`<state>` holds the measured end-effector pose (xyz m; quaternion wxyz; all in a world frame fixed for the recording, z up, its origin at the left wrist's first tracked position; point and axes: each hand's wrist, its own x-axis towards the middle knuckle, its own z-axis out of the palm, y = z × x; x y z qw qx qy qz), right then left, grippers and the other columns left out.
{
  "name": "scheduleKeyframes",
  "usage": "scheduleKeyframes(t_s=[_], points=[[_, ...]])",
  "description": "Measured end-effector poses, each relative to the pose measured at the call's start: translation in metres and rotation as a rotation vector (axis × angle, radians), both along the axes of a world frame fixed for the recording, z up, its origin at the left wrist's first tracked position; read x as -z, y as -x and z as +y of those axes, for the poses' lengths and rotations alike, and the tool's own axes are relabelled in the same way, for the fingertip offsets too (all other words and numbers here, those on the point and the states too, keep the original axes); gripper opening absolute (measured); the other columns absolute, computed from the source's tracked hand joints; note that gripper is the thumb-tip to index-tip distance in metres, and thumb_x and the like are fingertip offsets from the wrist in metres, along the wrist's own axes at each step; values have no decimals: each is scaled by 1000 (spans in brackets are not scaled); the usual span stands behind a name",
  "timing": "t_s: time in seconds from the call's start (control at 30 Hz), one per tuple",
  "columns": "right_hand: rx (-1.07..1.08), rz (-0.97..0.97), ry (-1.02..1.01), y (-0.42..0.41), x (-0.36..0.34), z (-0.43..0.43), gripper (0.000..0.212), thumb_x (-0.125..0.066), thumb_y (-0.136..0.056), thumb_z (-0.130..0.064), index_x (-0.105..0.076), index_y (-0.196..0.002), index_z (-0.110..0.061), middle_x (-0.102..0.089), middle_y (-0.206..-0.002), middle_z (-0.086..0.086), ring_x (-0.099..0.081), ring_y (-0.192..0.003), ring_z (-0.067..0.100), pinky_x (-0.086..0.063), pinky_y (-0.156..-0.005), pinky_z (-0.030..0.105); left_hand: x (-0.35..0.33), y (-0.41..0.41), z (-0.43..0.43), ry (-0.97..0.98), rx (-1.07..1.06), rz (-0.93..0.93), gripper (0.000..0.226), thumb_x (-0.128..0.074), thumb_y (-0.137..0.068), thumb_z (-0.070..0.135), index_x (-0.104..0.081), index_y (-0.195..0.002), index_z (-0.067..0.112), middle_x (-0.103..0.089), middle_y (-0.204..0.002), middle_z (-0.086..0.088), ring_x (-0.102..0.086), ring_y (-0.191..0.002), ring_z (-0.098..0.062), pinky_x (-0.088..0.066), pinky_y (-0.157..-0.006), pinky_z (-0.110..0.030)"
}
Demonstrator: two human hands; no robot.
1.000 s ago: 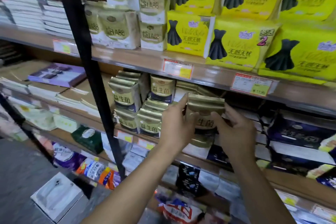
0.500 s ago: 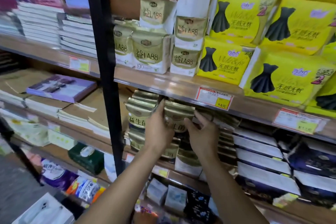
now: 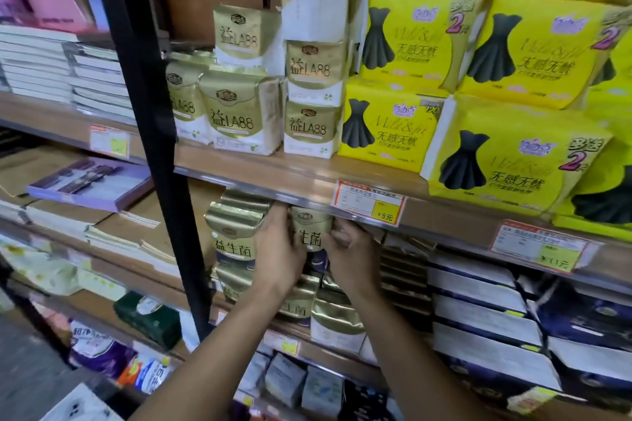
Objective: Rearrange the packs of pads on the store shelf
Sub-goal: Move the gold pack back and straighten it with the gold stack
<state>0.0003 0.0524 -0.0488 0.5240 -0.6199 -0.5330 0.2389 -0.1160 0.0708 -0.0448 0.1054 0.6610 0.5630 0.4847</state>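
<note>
A gold pack (image 3: 309, 232) printed 益生菌 is pinched between both hands on the middle shelf, its top just under the upper shelf's front lip (image 3: 273, 178). The left hand (image 3: 278, 253) wraps its left edge, fingers curled round the side; the right hand (image 3: 352, 249) presses the opposite edge with bent fingers. Held upright from both sides like this, the soft pack can probably be steered into the narrow slot without buckling, face forward so the writing shows.

Touching the pack's left side stands a twin pack (image 3: 236, 232) with the same 益生菌 lettering, so the held one seems meant to line up beside it. Below the pack lie more gold packs (image 3: 333, 314), partly hidden by the forearms; whether it rests on them cannot be told. To its right are flat dark-and-white packs (image 3: 478, 311), stacked.

Above and right of the pack, a price tag (image 3: 369, 203) on the lip reads 8元; a farther tag (image 3: 543, 246) is too blurred to read surely. Above the pack, on the upper shelf, gold-and-white packs (image 3: 239, 113) read 益LA88, piled unevenly, one tall one turned back-out. Farther right of these, yellow packs (image 3: 390, 126) show a black dress and 无感无忧, some marked with a pink 2. A black upright post (image 3: 160, 147) stands left of the pack, with stacked books (image 3: 85, 181) beyond it.
</note>
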Motion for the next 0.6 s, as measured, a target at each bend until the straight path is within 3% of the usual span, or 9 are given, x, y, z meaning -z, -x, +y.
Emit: scheduleKeyframes(t_s=[0.1,0.2,0.27,0.4,0.47,0.6], points=[[15,-37,-12,1,3,2,25,-64,-82,-13,-70,-107,-12,-77,-94,9,-71,-85,18,-57,-82,38,3,-2,1,-38,-7,118,32,-54,-71,-10,-52,-98,8,-58,-93,-15,-56,-85,-37,-41,-75,-39],[49,-63,-61,3,9,3,25,-55,-84,-20,-65,-107,-17,-74,-95,9,-71,-88,21,-57,-79,45,7,-8,1,-49,1,255,51,-55,-69,-9,-52,-117,7,-53,-117,-25,-54,-97,-44,-40,-88,-46],[16,-83,-61,8,14,5,30,-50,-84,-23,-61,-111,-21,-73,-100,7,-69,-92,20,-57,-79,45,10,-4,-2,-54,-4,300,57,-61,-65,-10,-52,-118,7,-50,-120,-25,-51,-105,-43,-38,-92,-49],[22,-119,-69,8,12,-5,37,-52,-83,-11,-60,-118,-22,-71,-107,7,-67,-95,23,-56,-81,43,22,-1,-6,-73,83,407,81,-68,-62,-13,-42,-137,3,-35,-144,-30,-20,-141,-48,-25,-110,-58],[16,-133,-60,8,11,-12,40,-55,-81,-6,-60,-119,-19,-70,-110,10,-66,-98,26,-55,-85,43,27,0,-9,-63,92,436,91,-72,-62,-11,-35,-144,5,-24,-153,-30,-7,-146,-48,-16,-114,-57],[39,-152,-68,5,5,-29,42,-58,-82,-5,-59,-124,-8,-67,-119,19,-62,-108,33,-51,-94,43,31,4,-13,-111,121,499,106,-84,-54,-7,-33,-146,4,-24,-152,-33,-8,-143,-53,-16,-113,-63]])
